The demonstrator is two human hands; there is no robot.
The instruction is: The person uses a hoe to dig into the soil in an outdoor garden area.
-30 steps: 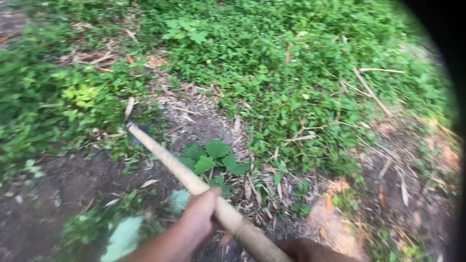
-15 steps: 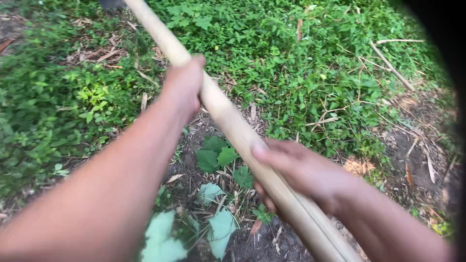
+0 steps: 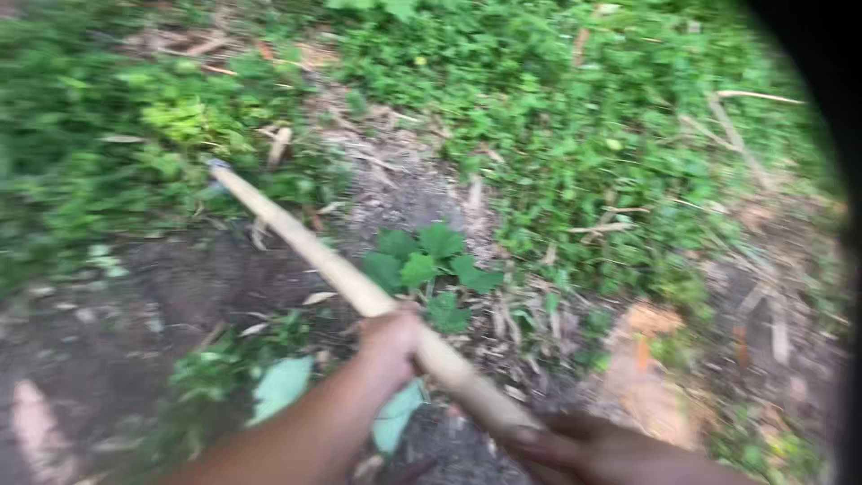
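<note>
Left hand [image 3: 388,346] reaches in from lower left, forearm rising toward frame centre, grip wrapped around the pole [image 3: 341,274] at mid-length. Right hand [image 3: 584,449] sits at the bottom edge, grip closed on the pole's near end. The pole runs diagonally, long axis from lower right to upper left, far tip down at the soil [image 3: 180,287] beside the weeds [image 3: 431,260].
</note>
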